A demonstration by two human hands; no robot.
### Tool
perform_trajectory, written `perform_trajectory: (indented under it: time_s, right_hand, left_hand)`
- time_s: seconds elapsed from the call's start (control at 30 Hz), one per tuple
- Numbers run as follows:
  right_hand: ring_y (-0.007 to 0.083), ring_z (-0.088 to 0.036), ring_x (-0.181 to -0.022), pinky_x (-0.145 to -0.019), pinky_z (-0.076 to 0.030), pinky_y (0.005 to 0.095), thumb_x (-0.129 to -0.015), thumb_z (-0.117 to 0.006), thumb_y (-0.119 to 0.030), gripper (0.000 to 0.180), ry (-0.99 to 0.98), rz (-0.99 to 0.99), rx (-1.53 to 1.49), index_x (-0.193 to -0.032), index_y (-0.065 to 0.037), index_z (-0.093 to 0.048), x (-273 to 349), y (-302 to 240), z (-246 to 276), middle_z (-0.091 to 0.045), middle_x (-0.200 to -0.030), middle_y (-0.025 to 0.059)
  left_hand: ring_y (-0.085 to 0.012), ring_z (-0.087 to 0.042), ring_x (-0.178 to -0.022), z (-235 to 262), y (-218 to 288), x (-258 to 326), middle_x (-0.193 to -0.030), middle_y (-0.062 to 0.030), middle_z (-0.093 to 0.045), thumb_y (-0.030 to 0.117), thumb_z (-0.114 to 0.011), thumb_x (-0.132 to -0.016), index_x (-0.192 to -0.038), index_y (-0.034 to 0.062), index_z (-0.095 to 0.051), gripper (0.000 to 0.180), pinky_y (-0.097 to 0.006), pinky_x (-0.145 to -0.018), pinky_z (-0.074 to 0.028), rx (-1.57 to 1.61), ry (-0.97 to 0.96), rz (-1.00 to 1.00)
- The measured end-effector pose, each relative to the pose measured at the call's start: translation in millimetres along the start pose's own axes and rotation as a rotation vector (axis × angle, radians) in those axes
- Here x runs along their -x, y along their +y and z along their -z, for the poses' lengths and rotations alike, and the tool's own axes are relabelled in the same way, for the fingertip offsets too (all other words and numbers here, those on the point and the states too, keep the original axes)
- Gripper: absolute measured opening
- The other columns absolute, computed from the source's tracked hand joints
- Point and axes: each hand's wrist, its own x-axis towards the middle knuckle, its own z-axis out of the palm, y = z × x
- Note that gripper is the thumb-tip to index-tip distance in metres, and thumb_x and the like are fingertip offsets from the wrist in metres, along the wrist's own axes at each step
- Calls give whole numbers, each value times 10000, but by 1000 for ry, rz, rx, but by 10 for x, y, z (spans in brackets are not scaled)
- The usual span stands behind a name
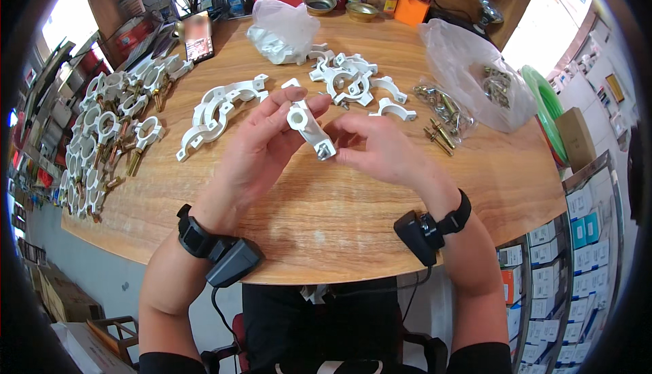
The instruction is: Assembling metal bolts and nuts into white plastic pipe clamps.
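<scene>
Both hands meet above the table's centre: left hand [261, 144] pinches a white plastic clamp [303, 121] between thumb and fingers, right hand [382, 150] closes its fingertips on the bolt [325, 150] at the clamp's lower end. Loose clamp halves [219, 110] lie at 11 o'clock on the wooden table [326, 218], brass bolts [441, 133] at 2 o'clock, assembled clamps [109, 136] at 9 o'clock, a bagged batch [282, 31] at 12 o'clock.
</scene>
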Motion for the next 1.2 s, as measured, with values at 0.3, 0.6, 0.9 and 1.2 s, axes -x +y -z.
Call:
perform_trajectory:
  time_s: [0.3, 0.6, 0.9, 1.2]
  right_hand:
    - [140, -597, -765, -701, -485, 265, -857, -620, -154, 236, -166, -65, -400, -1004, 18, -553, 27, -122, -136, -630, -840, 82]
    - [169, -602, -708, -630, -487, 282, -945, -420, -358, 410, -40, -187, -989, -988, 29, -548, 19, -99, -37, -617, -818, 133]
    - [160, -584, -721, -596, -456, 265, -979, -273, -369, 462, -5, -225, -900, -1060, 17, -516, 77, -135, -214, -613, -875, 128]
    - [147, -533, -590, -523, -427, 247, -982, -239, -439, 568, -108, -142, -765, -917, 13, -578, 144, -250, -242, -583, -741, 88]
  left_hand:
    - [-236, -479, -1178, -27, 15, 20, -1217, -142, -529, 227, -517, -910, -1252, 51, -412, 399, -387, -1003, -382, -114, 124, 2]
    - [-83, -512, -793, -74, 11, 56, -879, -19, -542, 123, -590, -868, -1155, 39, -523, 306, -214, -702, -444, -761, 254, -218]
    - [-175, -566, -860, -213, 25, 106, -1015, -76, -579, 57, -684, -737, -1078, 71, -584, 355, -275, -679, -467, -1255, -16, -399]
    - [-171, -545, -931, -178, 98, 118, -1085, -70, -566, 131, -648, -800, -1147, 61, -549, 368, -299, -789, -440, -1155, -163, -315]
